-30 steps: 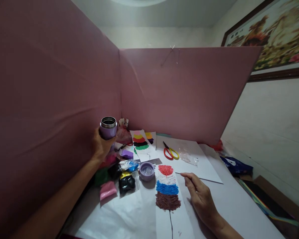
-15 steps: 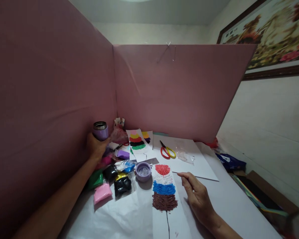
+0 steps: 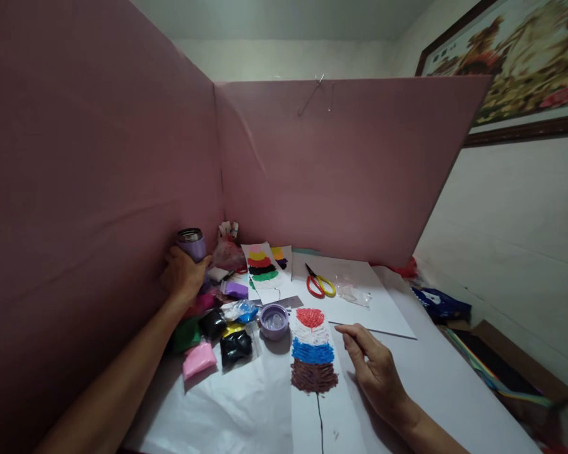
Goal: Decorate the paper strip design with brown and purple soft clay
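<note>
At the back left, my left hand (image 3: pixel 185 271) is wrapped around an uncapped purple thermos (image 3: pixel 194 246), which stands upright by the pink panel. A purple lid (image 3: pixel 274 325) lies upturned near the middle. Right of it is a white paper strip (image 3: pixel 305 422) with red, white, blue and brown bands of clay-like material and a black line below. Beside the strip rests my right hand (image 3: pixel 376 369), its fingers curled and thumb against the index finger. Whatever these fingers may hold is hidden.
Bags of coloured clay (image 3: pixel 236 348) crowd the left side. Red-and-yellow scissors (image 3: pixel 320 284) and a clear plastic bag (image 3: pixel 353 293) lie on a white board (image 3: pixel 383 315). Finished-looking banded strips (image 3: pixel 264 271) are behind. Pink panels (image 3: pixel 341 170) enclose the left and back. A cardboard box (image 3: pixel 525 366) sits right.
My left hand has risen slightly around the thermos, covering more of its side. The view has shifted a little; my right hand keeps nearly the same pose.
</note>
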`<action>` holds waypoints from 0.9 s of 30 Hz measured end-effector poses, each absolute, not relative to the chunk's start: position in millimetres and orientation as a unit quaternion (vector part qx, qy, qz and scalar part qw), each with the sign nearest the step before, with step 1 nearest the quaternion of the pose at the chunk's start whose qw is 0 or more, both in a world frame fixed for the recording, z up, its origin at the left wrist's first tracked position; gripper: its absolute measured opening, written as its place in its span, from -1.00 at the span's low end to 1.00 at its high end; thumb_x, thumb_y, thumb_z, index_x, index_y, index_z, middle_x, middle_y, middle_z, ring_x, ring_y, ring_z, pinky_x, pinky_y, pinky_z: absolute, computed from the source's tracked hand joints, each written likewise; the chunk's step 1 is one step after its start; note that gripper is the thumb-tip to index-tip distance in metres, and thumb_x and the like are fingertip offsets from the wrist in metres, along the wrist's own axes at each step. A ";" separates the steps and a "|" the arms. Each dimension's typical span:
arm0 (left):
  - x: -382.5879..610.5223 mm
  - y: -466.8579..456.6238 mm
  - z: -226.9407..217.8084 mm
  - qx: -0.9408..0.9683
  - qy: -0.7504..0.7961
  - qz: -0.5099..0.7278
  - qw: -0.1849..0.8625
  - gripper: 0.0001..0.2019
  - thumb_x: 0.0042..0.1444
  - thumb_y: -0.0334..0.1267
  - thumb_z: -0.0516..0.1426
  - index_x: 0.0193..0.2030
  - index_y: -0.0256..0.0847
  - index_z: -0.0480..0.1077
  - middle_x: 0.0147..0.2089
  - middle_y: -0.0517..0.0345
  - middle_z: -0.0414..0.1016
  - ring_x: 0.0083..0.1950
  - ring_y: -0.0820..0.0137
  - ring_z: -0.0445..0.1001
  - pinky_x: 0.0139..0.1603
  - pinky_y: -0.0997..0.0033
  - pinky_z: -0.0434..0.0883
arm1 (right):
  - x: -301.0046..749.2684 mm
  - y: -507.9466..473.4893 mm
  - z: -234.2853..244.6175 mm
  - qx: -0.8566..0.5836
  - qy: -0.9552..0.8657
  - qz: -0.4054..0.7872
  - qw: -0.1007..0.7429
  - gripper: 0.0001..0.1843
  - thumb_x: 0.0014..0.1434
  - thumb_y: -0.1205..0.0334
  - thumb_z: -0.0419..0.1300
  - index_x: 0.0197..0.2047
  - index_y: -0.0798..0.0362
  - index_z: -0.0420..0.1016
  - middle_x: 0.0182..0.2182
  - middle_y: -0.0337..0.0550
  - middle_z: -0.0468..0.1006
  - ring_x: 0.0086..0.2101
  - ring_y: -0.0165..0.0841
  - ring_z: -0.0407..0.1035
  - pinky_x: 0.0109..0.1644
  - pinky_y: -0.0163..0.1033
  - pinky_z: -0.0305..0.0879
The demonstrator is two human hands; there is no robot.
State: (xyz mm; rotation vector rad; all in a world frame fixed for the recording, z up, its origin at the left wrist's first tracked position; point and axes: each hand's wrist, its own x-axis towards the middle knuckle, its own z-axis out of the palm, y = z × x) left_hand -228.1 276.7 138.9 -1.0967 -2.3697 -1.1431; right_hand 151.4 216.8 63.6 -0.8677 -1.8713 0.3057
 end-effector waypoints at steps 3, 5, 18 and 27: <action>-229.9 272.0 139.7 -0.396 -0.819 -0.391 0.141 -0.45 -0.03 0.08 0.18 -0.07 -0.32 0.19 -0.01 -0.57 0.36 -0.07 -0.38 0.43 -0.30 -0.16 0.35 | 150.7 215.4 65.9 -0.359 -0.773 0.124 0.507 -0.80 0.32 0.27 0.01 -0.16 0.02 0.47 -0.39 -0.16 0.52 -0.42 -0.33 0.42 -0.35 -0.29 0.35; -224.9 264.0 142.2 -0.415 -0.809 -0.390 0.145 -0.49 0.02 0.03 0.16 -0.04 -0.34 0.21 0.02 -0.55 0.34 -0.03 -0.37 0.41 -0.24 -0.18 0.36 | 150.6 214.7 67.2 -0.363 -0.772 0.123 0.507 -0.80 0.31 0.25 0.01 -0.18 0.02 0.47 -0.41 -0.17 0.51 -0.45 -0.34 0.40 -0.39 -0.29 0.33; -99.2 217.1 111.7 -0.767 -0.609 -0.198 -0.054 -0.47 -0.18 -0.08 0.31 -0.06 -0.25 0.37 -0.04 -0.15 0.41 0.03 -0.02 0.33 -0.01 0.08 0.34 | 152.0 216.6 63.6 -0.363 -0.769 0.118 0.512 -0.81 0.31 0.25 0.02 -0.17 0.04 0.46 -0.43 -0.18 0.47 -0.47 -0.36 0.37 -0.42 -0.31 0.31; -92.3 223.0 106.9 -0.758 -0.606 -0.237 -0.036 -0.54 -0.14 -0.36 0.19 -0.01 -0.23 0.32 -0.02 -0.11 0.40 0.05 0.08 0.35 0.04 0.15 0.33 | 151.8 216.8 64.7 -0.347 -0.772 0.121 0.518 -0.81 0.31 0.27 0.02 -0.15 0.03 0.45 -0.41 -0.18 0.49 -0.43 -0.35 0.40 -0.37 -0.31 0.33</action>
